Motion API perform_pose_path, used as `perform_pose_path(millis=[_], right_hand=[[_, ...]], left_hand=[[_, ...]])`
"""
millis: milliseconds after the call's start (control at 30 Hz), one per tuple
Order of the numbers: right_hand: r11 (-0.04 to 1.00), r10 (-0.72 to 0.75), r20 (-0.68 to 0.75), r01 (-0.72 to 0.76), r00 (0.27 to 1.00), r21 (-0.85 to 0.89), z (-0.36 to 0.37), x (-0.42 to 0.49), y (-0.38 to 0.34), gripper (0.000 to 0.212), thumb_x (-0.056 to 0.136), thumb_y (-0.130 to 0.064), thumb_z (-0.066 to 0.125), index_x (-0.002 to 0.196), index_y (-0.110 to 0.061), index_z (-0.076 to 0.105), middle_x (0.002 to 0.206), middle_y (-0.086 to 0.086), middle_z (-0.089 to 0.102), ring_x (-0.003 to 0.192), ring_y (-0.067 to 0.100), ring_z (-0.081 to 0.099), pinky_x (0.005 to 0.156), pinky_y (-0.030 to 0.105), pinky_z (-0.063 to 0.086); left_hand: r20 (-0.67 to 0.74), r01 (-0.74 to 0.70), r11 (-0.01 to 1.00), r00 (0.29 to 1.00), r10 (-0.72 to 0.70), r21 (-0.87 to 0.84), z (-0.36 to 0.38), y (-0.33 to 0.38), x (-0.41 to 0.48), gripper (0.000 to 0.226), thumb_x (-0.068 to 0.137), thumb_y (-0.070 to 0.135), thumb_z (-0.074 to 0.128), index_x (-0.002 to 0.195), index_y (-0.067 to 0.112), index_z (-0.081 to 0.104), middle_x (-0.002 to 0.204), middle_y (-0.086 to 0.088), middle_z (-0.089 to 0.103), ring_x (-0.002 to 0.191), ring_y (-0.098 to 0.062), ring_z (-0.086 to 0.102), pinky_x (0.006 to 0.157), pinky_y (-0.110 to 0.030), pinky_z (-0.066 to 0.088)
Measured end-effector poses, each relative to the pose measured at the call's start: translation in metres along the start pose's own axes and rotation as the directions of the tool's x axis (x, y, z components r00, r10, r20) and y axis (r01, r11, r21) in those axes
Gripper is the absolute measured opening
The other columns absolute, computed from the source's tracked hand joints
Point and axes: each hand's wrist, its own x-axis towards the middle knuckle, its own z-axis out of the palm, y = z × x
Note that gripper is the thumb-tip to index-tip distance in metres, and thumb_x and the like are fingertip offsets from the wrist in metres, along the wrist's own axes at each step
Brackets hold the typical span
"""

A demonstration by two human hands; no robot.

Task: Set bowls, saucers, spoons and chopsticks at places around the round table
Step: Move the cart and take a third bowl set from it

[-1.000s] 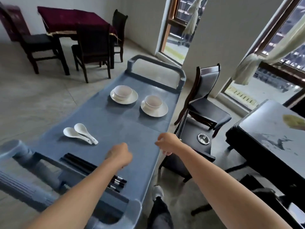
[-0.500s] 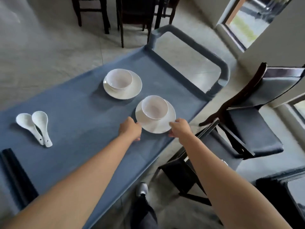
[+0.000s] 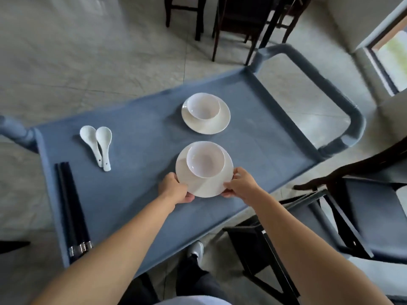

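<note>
Whereas they merely flanked it half a second ago, left hand (image 3: pixel 176 188) and right hand (image 3: pixel 241 183) now pinch the near saucer (image 3: pixel 204 187) at 8 and 4 o'clock, bowl (image 3: pixel 206 159) aboard, apparently lifting this setting off the cart (image 3: pixel 253 137).

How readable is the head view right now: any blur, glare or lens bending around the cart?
Head view: the held saucer, left hand and right hand are fairly sharp; the far edge of the cart and the floor are smeared by motion; the wide lens bows the cart's rails; light is soft daylight, faint shadows, no hard glare.
</note>
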Motion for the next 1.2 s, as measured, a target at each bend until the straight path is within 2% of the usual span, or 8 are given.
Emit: perform_pose_path(millis=[167,300,467,700,867,1000,1100,1200], right_hand=[[0.967,0.014,0.303,0.064,0.953,-0.248,0.053,0.007,-0.037,0.035,0.089,0.012,0.056,0.118,-0.003,0.044,0.100,0.028,0.066,0.073,0.039,0.072,0.057,0.037,0.062],[0.891,0.059,0.408,0.136,0.911,-0.433,0.093,0.013,-0.057,0.032,0.091,0.011,0.054,0.115,-0.008,0.047,0.084,0.023,0.070,0.074,0.038,0.073,0.064,0.041,0.063],[0.834,0.038,0.426,0.206,0.904,-0.511,0.114,0.013,-0.069,0.029,0.089,0.012,0.054,0.097,-0.015,0.051,0.081,0.020,0.069,0.073,0.039,0.075,0.073,0.047,0.062],[0.856,0.048,0.395,0.165,0.918,-0.489,0.116,0.013,-0.067,0.028,0.085,0.015,0.055,0.102,-0.008,0.057,0.092,0.023,0.068,0.082,0.041,0.074,0.080,0.048,0.061],[0.908,0.030,0.385,0.136,0.922,-0.396,0.111,0.017,-0.057,0.032,0.081,0.018,0.054,0.107,0.001,0.061,0.085,0.018,0.070,0.069,0.032,0.075,0.061,0.034,0.062],[0.919,0.020,0.385,0.135,0.923,-0.372,0.110,0.018,-0.054,0.031,0.082,0.019,0.053,0.104,0.000,0.062,0.086,0.017,0.070,0.067,0.029,0.074,0.060,0.034,0.061],[0.921,0.016,0.384,0.136,0.923,-0.365,0.111,0.017,-0.053,0.030,0.080,0.019,0.055,0.100,-0.002,0.063,0.085,0.016,0.070,0.068,0.029,0.075,0.062,0.036,0.062],[0.917,0.009,0.381,0.144,0.925,-0.371,0.111,0.016,-0.054,0.028,0.079,0.017,0.057,0.100,-0.001,0.063,0.088,0.019,0.070,0.073,0.033,0.074,0.065,0.038,0.062]], left_hand=[[-0.174,0.068,0.998,0.982,-0.068,-0.005,-0.063,-0.030,-0.020,0.011,0.084,-0.003,0.059,0.079,0.006,0.054,0.068,-0.015,0.067,0.059,-0.030,0.071,0.064,-0.042,0.063],[-0.195,0.149,0.988,0.968,-0.155,-0.044,-0.097,-0.047,-0.042,0.007,0.087,-0.004,0.056,0.081,-0.002,0.058,0.072,-0.020,0.067,0.059,-0.033,0.069,0.058,-0.040,0.062],[-0.415,-0.041,0.998,0.908,0.059,0.052,-0.133,-0.041,-0.039,0.046,0.098,0.037,0.045,0.087,-0.005,0.062,0.075,-0.017,0.071,0.055,-0.033,0.072,0.066,-0.046,0.062],[-0.258,-0.145,0.937,0.938,0.232,0.318,-0.112,-0.022,-0.029,0.026,0.094,0.015,0.052,0.070,0.010,0.060,0.082,-0.016,0.074,0.056,-0.027,0.073,0.061,-0.042,0.062],[-0.243,-0.132,0.933,0.945,0.221,0.334,-0.119,-0.016,-0.033,0.035,0.094,0.034,0.050,0.073,0.008,0.061,0.078,-0.007,0.071,0.063,-0.032,0.073,0.068,-0.042,0.060],[-0.491,0.036,0.777,0.793,0.360,0.628,-0.176,-0.020,-0.022,0.021,0.096,0.022,0.054,0.104,0.006,0.065,0.110,-0.014,0.066,0.102,-0.036,0.063,0.083,-0.040,0.051],[-0.512,0.265,0.639,0.825,0.237,0.722,-0.201,-0.038,-0.018,0.037,0.093,0.015,0.063,0.126,0.002,0.052,0.126,-0.015,0.054,0.110,-0.033,0.062,0.085,-0.039,0.052],[-0.505,0.309,0.578,0.837,0.212,0.755,-0.205,-0.052,-0.009,0.041,0.090,0.009,0.067,0.126,-0.001,0.051,0.121,-0.018,0.059,0.103,-0.031,0.066,0.079,-0.035,0.055]])
